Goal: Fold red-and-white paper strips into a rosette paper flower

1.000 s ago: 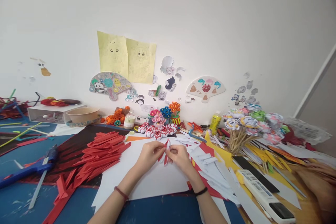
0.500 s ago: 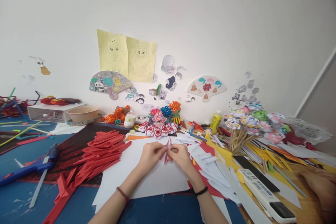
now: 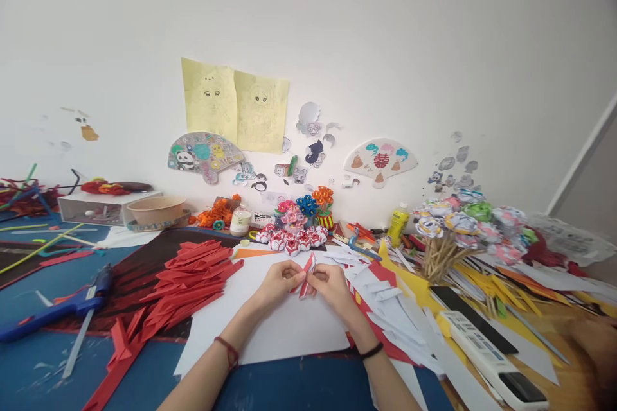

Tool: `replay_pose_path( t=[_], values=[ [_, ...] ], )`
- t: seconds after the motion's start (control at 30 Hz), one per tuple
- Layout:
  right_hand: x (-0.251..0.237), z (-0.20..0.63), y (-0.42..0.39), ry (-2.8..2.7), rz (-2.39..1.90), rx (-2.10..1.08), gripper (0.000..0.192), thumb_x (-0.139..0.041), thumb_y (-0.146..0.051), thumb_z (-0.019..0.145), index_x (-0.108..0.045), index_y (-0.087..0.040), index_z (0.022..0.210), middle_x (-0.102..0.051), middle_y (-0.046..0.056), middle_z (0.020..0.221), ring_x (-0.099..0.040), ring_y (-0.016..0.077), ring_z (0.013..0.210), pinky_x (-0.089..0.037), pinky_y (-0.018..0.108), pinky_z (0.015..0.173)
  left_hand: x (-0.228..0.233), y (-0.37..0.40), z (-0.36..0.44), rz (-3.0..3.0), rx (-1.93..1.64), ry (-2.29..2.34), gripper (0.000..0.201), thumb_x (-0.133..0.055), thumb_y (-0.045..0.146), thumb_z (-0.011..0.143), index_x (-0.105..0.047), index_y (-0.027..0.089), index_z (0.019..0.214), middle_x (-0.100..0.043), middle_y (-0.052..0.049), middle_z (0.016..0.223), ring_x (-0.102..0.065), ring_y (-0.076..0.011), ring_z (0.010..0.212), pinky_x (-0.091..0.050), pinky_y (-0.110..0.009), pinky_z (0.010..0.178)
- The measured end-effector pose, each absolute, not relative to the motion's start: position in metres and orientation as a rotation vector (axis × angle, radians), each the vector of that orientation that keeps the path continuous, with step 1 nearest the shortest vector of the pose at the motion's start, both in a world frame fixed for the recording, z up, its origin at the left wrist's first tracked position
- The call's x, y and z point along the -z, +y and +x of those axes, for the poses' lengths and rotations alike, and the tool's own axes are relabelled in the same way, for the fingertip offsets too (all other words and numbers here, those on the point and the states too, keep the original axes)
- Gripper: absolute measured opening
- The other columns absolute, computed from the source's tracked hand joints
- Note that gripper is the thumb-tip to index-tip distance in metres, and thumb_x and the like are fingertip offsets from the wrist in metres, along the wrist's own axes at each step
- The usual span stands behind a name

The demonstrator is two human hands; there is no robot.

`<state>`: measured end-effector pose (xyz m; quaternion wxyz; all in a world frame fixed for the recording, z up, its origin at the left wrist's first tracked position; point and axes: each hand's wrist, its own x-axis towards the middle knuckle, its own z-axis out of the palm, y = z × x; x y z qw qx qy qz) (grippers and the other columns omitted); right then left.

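Note:
Over the white paper sheets (image 3: 270, 327), my left hand (image 3: 279, 282) pinches one side of a small red-and-white folded paper piece (image 3: 308, 270). The thumb and fingers of my right hand (image 3: 330, 282) grip its other side. Part of the folded piece is hidden behind the fingers. Left of the sheets lies a heap of red folded paper strips (image 3: 193, 282). White folded paper strips (image 3: 385, 308) are spread to the right of my right hand. Beyond my hands sits a row of red-and-white paper flowers (image 3: 292, 241).
A blue glue gun (image 3: 62, 314) lies at left, near a tan bowl (image 3: 157, 210). To the right are a white remote-like device (image 3: 486, 353), a black phone-like slab (image 3: 472, 318) and a bunch of paper flowers on sticks (image 3: 453, 231). Another person's blurred hand (image 3: 595, 347) shows at the right edge.
The folded piece has turned between my fingers and shows more of its red face. Both hands stay nearly in place. The view has shifted slightly.

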<state>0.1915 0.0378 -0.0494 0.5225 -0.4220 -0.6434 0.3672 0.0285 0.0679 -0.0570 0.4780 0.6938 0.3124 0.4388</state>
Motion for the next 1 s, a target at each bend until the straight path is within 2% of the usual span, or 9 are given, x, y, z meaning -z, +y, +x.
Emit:
replay_pose_path(
  t=[0.23, 0.43, 0.57, 0.7, 0.8, 1.0],
  values=[
    [0.047, 0.193, 0.039, -1.53, -1.004, -0.891, 0.026, -0.066, -0.037, 0.076, -0.067, -0.013, 0.065, -0.066, 0.003, 0.05, -0.063, 0.0167, 0.046, -0.051, 0.025, 0.049, 0.055, 0.066, 0.03, 1.837, -1.079, 0.841, 0.047, -0.058, 0.058, 0.079, -0.056, 0.014, 0.065, -0.048, 0.004, 0.052, -0.043, -0.0095, 0.048, -0.032, -0.02, 0.049],
    [0.042, 0.192, 0.036, -1.465, -1.114, -0.766, 0.025, -0.063, -0.034, 0.077, -0.067, -0.013, 0.063, -0.064, 0.003, 0.045, -0.059, 0.0161, 0.041, -0.047, 0.025, 0.044, 0.043, 0.055, 0.029, 2.105, -1.081, 0.928, 0.033, -0.051, 0.04, 0.089, -0.064, 0.015, 0.074, -0.06, 0.0, 0.061, -0.052, -0.0133, 0.057, -0.036, -0.021, 0.056],
    [0.04, 0.191, 0.032, -1.441, -1.195, -0.634, 0.027, -0.064, -0.03, 0.076, -0.061, -0.016, 0.053, -0.063, 0.002, 0.043, -0.059, 0.0172, 0.04, -0.044, 0.024, 0.043, 0.046, 0.046, 0.035, 2.297, -1.083, 1.081, 0.027, -0.044, 0.024, 0.091, -0.063, 0.017, 0.072, -0.064, -0.002, 0.065, -0.055, -0.0154, 0.06, -0.034, -0.023, 0.059],
    [0.043, 0.19, 0.032, -1.426, -1.247, -0.533, 0.028, -0.064, -0.028, 0.075, -0.059, -0.018, 0.049, -0.064, 0.002, 0.042, -0.059, 0.018, 0.041, -0.043, 0.025, 0.046, 0.054, 0.04, 0.044, 2.443, -1.06, 1.247, 0.02, -0.043, 0.015, 0.089, -0.062, 0.018, 0.086, -0.069, -0.006, 0.081, -0.061, -0.0198, 0.072, -0.037, -0.025, 0.064],
    [0.045, 0.189, 0.033, -1.418, -1.262, -0.498, 0.03, -0.064, -0.03, 0.075, -0.058, -0.018, 0.048, -0.065, 0.002, 0.043, -0.059, 0.0177, 0.042, -0.044, 0.025, 0.047, 0.06, 0.038, 0.048, 2.539, -1.016, 1.338, 0.023, -0.043, 0.01, 0.087, -0.06, 0.017, 0.101, -0.069, -0.009, 0.091, -0.064, -0.0229, 0.083, -0.041, -0.027, 0.068],
    [0.046, 0.188, 0.033, -1.44, -1.256, -0.501, 0.032, -0.063, -0.033, 0.077, -0.056, -0.018, 0.049, -0.065, 0.003, 0.044, -0.061, 0.0182, 0.043, -0.045, 0.025, 0.047, 0.07, 0.041, 0.048, 2.682, -0.909, 1.438, 0.029, -0.041, 0.011, 0.09, -0.052, 0.013, 0.117, -0.072, -0.011, 0.089, -0.069, -0.0239, 0.076, -0.045, -0.028, 0.063]
  ],
)
